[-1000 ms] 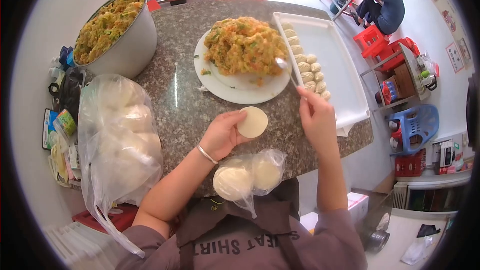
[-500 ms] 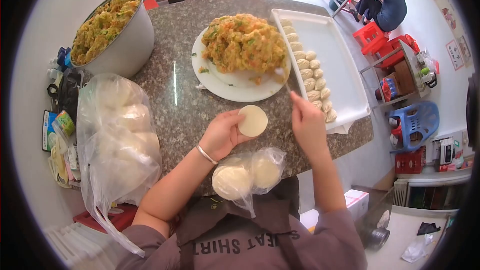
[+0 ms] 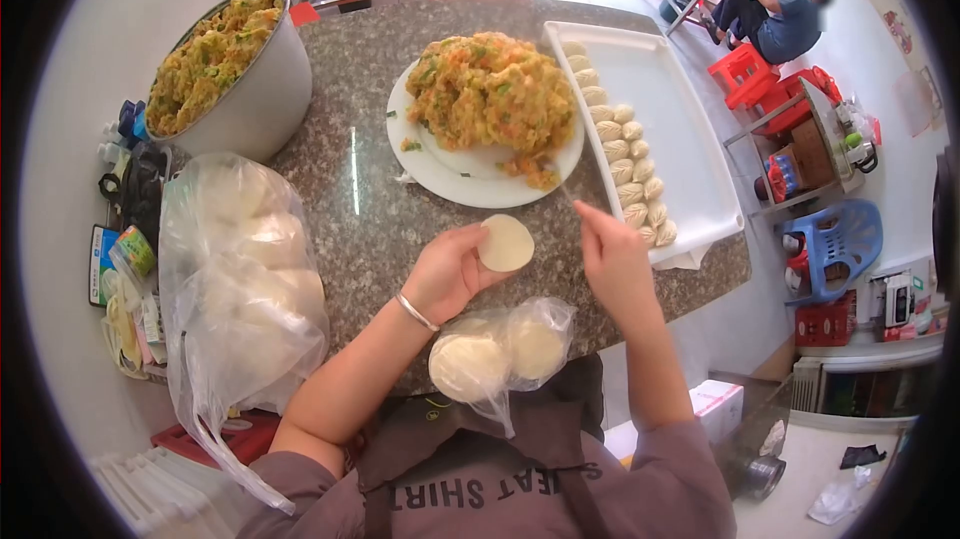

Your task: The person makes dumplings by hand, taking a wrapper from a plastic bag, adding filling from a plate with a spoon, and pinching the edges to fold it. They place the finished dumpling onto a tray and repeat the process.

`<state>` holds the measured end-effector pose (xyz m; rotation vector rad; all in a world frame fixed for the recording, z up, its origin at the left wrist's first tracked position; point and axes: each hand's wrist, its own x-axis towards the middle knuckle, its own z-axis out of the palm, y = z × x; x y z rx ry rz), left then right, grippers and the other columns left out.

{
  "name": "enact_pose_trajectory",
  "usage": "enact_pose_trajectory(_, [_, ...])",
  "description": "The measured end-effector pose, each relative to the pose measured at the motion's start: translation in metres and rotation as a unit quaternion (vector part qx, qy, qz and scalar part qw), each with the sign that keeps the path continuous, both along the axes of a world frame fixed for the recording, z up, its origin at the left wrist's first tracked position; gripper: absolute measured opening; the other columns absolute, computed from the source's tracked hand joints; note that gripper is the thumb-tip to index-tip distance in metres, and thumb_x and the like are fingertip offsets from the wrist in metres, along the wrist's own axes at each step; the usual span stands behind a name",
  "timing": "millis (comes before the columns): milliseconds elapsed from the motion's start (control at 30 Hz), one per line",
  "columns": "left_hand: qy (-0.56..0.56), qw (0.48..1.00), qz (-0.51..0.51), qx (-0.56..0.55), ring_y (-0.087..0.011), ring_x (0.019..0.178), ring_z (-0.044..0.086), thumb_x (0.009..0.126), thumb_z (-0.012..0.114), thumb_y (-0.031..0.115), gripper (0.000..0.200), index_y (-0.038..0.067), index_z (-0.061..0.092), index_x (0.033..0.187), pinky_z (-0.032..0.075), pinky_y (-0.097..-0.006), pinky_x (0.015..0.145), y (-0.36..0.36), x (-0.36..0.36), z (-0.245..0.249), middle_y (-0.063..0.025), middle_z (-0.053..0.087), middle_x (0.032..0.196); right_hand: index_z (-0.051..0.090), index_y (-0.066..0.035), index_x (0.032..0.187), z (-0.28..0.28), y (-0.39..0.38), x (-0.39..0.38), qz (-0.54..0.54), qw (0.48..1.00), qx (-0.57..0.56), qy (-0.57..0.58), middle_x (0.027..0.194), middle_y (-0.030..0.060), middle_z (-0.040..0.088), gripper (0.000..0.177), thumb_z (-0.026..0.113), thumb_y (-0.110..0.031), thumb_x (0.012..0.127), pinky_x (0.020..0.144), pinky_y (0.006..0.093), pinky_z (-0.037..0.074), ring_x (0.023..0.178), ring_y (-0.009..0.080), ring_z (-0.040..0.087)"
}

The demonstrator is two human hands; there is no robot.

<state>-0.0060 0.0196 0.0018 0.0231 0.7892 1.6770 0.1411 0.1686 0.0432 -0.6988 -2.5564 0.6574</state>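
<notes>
My left hand (image 3: pixel 449 271) holds a round, flat dough wrapper (image 3: pixel 507 244) at its edge, over the speckled table. The fingers of my right hand (image 3: pixel 612 251) are closed on a thin utensil (image 3: pixel 567 192), whose tip reaches the filling at the lower right rim of a white plate (image 3: pixel 470 189). A large mound of orange-yellow filling (image 3: pixel 490 94) with green bits sits on that plate. Pleated dumplings (image 3: pixel 622 171) stand in rows along the left side of a white tray (image 3: pixel 690 129). Stacked wrappers in a clear plastic bag (image 3: pixel 500 347) lie near my body.
A metal pot (image 3: pixel 250 99) of filling stands at the back left, with a big plastic bag of dough (image 3: pixel 245 279) in front of it. Beyond the table (image 3: pixel 345 49) are red stools (image 3: pixel 742 74), a seated person (image 3: pixel 790 24) and a blue chair (image 3: pixel 838 249).
The utensil in my right hand now touches filling near the plate's rim, where a small portion has been pulled down from the mound. My left hand has hardly moved.
</notes>
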Motion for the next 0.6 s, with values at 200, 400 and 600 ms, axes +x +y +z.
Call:
enact_pose_trajectory(200, [-0.041,0.998,0.022,0.029,-0.0284,0.115,0.053,0.099,0.036,0.020,0.039,-0.007,0.041,0.126,0.044,-0.0412,0.100,-0.001,-0.003,0.008,-0.0187,0.052,0.126,0.061,0.000,0.107,0.003,-0.017,0.003,0.026,0.997,-0.059,0.032,0.076,0.0172,0.061,0.024,0.054,-0.002,0.084,0.062,0.0396,0.048,0.069,0.0327,0.061])
enact_pose_trajectory(400, [-0.046,0.995,0.078,0.049,-0.0297,0.115,0.053,0.100,0.032,0.020,0.040,-0.007,0.038,0.129,0.044,-0.0392,0.100,-0.002,-0.006,0.009,-0.0185,0.050,0.127,0.062,-0.002,0.107,0.009,-0.032,0.016,0.084,0.993,-0.079,-0.007,0.072,0.0149,0.059,0.026,0.057,-0.002,0.082,0.059,0.0376,0.048,0.066,0.0309,0.060])
enact_pose_trajectory(600, [-0.028,0.995,0.098,0.014,-0.0304,0.115,0.053,0.100,0.030,0.022,0.041,-0.006,0.037,0.129,0.047,-0.0376,0.097,-0.003,-0.007,0.015,-0.0190,0.051,0.126,0.064,-0.001,0.108,0.025,-0.024,0.008,0.103,0.985,-0.135,0.038,0.073,0.0143,0.061,0.026,0.056,0.001,0.083,0.058,0.0284,0.045,0.061,0.0173,0.057])
